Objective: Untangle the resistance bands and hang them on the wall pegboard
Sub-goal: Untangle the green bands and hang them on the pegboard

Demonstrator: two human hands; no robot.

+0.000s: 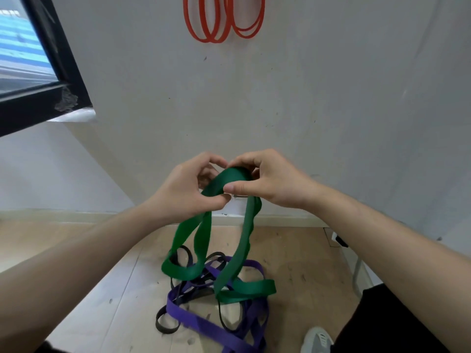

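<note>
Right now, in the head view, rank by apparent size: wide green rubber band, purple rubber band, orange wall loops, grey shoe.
1. Wide green rubber band, nearer the camera.
2. Purple rubber band, partly cropped, so unsure.
3. Orange wall loops, cropped.
4. Grey shoe, cropped.

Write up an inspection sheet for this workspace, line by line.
Surface: scuffed pale wooden floor, with bands piled on it.
Job's things: green band lifted at its top, its lower loops tangled with the purple band and black bands; orange bands hang on the wall, their support out of frame.
Clutter: nothing seen.
Hands: left hand and right hand both pinch the green band's top fold with curled fingers.
Cables: what looks like a plug and a pale cord by the wall at right.
Surroundings: grey wall, dark window frame at left, grey shoe at bottom.
</note>
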